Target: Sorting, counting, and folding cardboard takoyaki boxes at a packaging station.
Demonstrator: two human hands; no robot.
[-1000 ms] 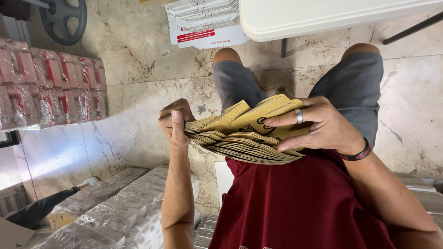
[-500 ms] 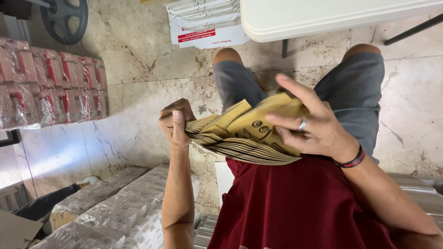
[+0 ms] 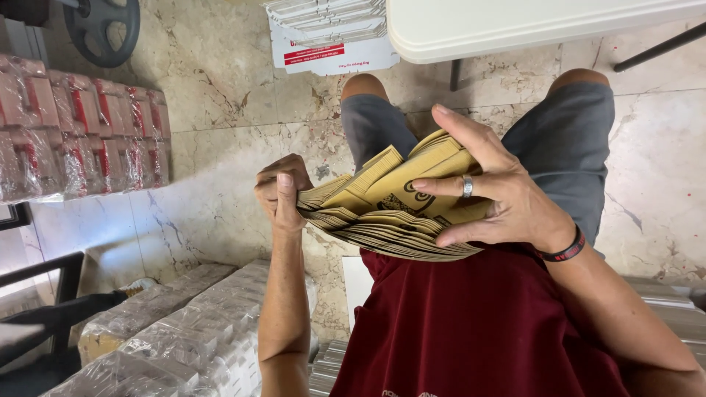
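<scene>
A thick fanned stack of flat tan cardboard pieces rests over my lap, above my grey shorts and dark red shirt. My left hand is closed on the stack's left end, thumb on top. My right hand, with a ring and a dark wristband, lies across the right part of the stack, fingers spread, lifting the top pieces.
A white folding table stands ahead, with a stack of flat white mailer boxes beside it on the marble floor. Shrink-wrapped red and white packs sit at the left. More wrapped bundles lie by my left elbow. A black weight plate is at top left.
My right hand's fingers have opened and shifted over the stack's top pieces, raising them a little. My left hand has kept its grip in the same place.
</scene>
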